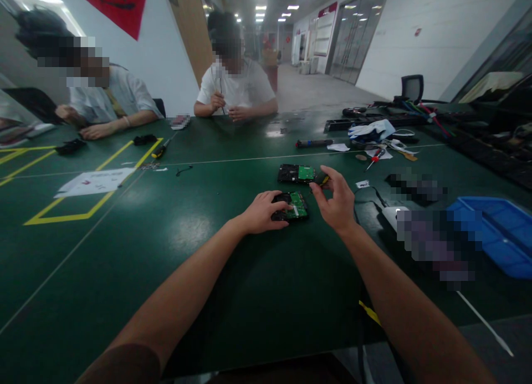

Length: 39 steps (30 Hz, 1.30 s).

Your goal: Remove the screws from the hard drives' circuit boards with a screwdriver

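Observation:
Under my left hand [268, 212] lies a hard drive [299, 205], its green circuit board facing up. The fingers and thumb hold it by its left part against the table, covering that end. My right hand [336, 198] pinches a screwdriver [321, 178] with a dark and yellow handle, just right of and above that drive. Its thin shaft points down toward the board; whether the tip touches a screw, I cannot tell. A second hard drive [296, 173], black with a green board, rests just beyond the first.
A blue tray [499, 229] and a blurred-out object [436, 242] lie at the right. Further back are an electric screwdriver [311, 143], a red-handled screwdriver [376, 158] and gloves [372, 130]. Two people [236, 90] sit across the green table [199, 295]. Yellow tape [66, 218] marks the left.

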Each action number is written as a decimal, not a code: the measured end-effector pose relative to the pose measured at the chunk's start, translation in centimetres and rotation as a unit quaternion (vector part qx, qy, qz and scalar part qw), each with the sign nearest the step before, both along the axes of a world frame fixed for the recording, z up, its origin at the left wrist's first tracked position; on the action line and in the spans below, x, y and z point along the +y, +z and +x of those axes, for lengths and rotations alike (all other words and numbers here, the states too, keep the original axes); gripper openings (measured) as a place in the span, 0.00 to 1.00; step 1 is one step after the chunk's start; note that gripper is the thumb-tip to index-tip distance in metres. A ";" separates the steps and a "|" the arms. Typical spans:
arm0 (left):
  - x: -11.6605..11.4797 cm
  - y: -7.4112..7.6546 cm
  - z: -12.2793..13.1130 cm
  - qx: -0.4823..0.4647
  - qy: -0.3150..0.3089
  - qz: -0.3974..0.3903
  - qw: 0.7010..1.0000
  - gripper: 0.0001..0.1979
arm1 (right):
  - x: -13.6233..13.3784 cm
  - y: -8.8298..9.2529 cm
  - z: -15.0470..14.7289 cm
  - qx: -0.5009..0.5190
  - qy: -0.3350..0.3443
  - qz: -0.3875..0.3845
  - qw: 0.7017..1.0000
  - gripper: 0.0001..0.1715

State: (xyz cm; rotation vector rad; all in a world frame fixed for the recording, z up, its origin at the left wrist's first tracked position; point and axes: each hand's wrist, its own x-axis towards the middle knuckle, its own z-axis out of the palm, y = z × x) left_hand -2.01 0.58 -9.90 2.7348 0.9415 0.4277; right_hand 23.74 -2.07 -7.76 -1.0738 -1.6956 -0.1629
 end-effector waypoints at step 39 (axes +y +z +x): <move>0.0 0.2 0.1 -0.003 -0.015 0.013 1.000 0.27 | -0.5 0.7 -1.0 -0.034 0.042 -0.007 0.999 0.33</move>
